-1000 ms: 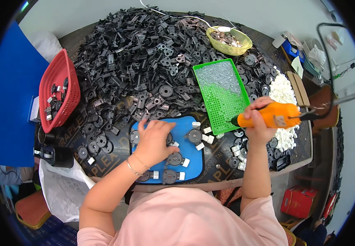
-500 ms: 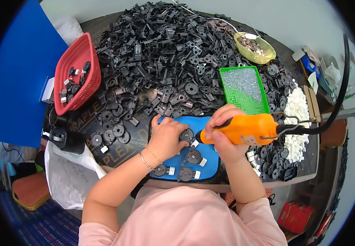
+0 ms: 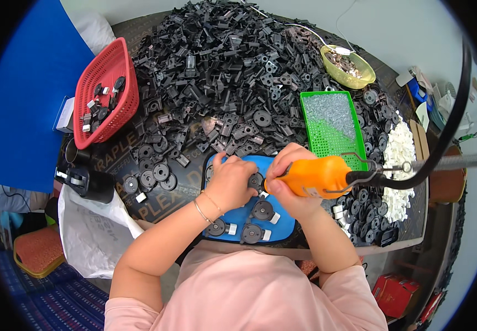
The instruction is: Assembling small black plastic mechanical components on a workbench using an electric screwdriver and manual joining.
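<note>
My right hand (image 3: pixel 289 182) is wrapped round an orange electric screwdriver (image 3: pixel 322 175), whose dark nose meets a black round part (image 3: pixel 255 181) on a blue mat (image 3: pixel 282 225). Its very tip is hidden by my fingers. My left hand (image 3: pixel 228 183) lies over the mat and steadies that same part, the thumb against its near side. Closer to me on the mat are more black round parts with white tabs, among them one at the right (image 3: pixel 263 210) and one at the front (image 3: pixel 252 233). Another black round part (image 3: pixel 215 227) sits below my left wrist.
A large heap of black plastic pieces (image 3: pixel 216 71) covers the far table. Beyond the mat stands a green tray (image 3: pixel 327 135) of small metal pieces. White pieces (image 3: pixel 399 165) are piled at right, a red basket (image 3: pixel 106 94) at left. The screwdriver's thick black cable (image 3: pixel 451 143) arcs rightward.
The orange screwdriver has shifted left and tilted more upright, with its nose closer to the part by my left hand. My left hand stays nearly in place; the whole view has shifted slightly.
</note>
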A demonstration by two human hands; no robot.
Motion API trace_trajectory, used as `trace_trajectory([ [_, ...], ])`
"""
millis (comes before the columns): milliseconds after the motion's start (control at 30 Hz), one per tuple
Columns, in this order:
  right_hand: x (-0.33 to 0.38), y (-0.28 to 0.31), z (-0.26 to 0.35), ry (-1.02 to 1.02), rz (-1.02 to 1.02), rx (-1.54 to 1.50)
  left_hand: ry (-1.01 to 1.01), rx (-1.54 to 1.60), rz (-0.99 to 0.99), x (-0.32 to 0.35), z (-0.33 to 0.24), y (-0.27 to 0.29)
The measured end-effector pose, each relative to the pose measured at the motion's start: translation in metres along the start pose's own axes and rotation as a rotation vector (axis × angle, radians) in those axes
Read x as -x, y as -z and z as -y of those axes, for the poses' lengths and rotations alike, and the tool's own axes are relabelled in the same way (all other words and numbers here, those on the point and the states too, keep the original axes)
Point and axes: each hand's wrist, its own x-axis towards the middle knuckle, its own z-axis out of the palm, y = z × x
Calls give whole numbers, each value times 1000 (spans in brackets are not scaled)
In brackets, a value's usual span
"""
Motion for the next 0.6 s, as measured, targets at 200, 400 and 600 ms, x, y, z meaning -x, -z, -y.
trace_trajectory([
  [200,-1,6,-1,44,-19,26,15,63,38,-3,0,-1],
  [400,0,30,23,106,-194,-174,2,50,72,-5,-3,4],
  [600,8,69,43,115,-324,-174,18,79,145,-13,-8,-3],
])
